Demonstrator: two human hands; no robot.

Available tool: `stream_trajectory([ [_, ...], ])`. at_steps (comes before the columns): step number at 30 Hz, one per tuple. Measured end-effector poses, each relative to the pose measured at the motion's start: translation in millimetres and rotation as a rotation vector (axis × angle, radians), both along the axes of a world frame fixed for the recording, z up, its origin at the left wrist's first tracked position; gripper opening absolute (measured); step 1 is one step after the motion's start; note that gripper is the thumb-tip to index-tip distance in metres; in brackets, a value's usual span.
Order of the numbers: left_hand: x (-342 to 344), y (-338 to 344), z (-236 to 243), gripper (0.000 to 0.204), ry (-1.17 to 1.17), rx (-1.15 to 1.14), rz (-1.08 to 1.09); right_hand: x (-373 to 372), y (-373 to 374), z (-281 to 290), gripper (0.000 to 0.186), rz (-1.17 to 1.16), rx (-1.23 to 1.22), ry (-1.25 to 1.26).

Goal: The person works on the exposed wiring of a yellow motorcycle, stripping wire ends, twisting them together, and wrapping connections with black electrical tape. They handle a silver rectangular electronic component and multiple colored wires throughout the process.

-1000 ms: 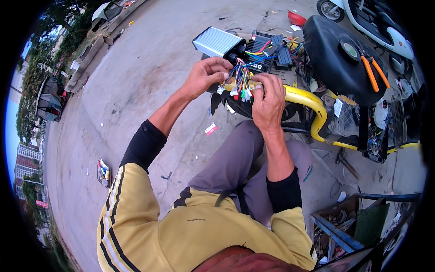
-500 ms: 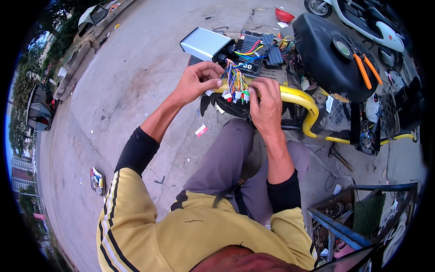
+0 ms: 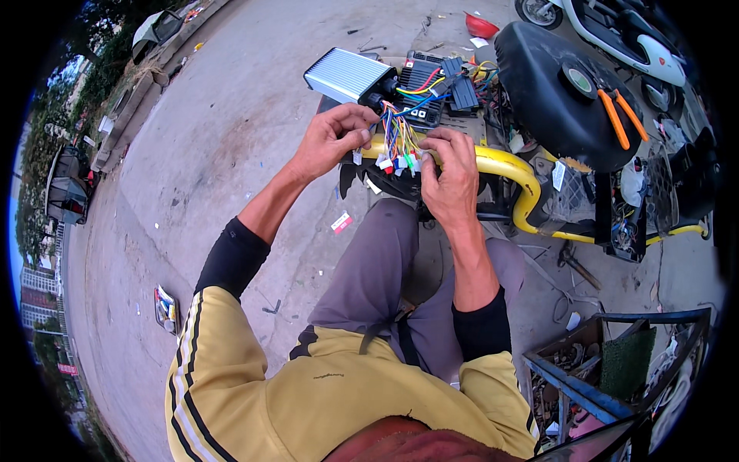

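A silver finned controller box (image 3: 350, 75) lies tilted over the yellow frame tube, and a bundle of many-coloured wires (image 3: 398, 129) comes out of its end. Small white, red, blue and green plug connectors (image 3: 399, 163) hang at the wire ends, in front of the yellow tube (image 3: 504, 163). On the bundle's left side, my left hand (image 3: 332, 142) is closed in a pinch on a wire, with a white connector (image 3: 357, 157) dangling below the fingertips. My right hand (image 3: 453, 177) is closed at the right edge of the bundle, thumb and forefinger at the wires by the connectors.
Behind the bundle sits a black finned controller (image 3: 422, 77) with thick coloured cables and a black connector block (image 3: 463, 83). A black seat (image 3: 558, 92) carries orange-handled pliers (image 3: 622, 119). A hammer (image 3: 579, 266) lies on the ground near a blue metal-framed bin (image 3: 573, 381).
Both hands stay at the wire bundle. The white connector under my left hand now hangs more plainly in view, and the fingers of both hands have shifted slightly.
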State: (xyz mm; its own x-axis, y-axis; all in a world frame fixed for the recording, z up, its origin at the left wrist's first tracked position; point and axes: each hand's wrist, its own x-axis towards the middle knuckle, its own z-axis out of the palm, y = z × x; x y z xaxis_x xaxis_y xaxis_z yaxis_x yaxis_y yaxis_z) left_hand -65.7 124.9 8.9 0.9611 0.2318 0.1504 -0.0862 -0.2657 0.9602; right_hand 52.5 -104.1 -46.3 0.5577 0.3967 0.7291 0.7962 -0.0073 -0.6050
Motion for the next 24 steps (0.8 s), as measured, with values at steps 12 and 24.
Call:
stream_trajectory([
  [12, 6, -13, -5, 0.039, 0.032, 0.172, 0.065, -6, -4, 3, 0.043, 0.013, -0.159, -0.058],
  [24, 12, -21, -11, 0.037, -0.010, 0.179, 0.118, -4, 0, -2, 0.035, -0.013, -0.064, -0.052],
])
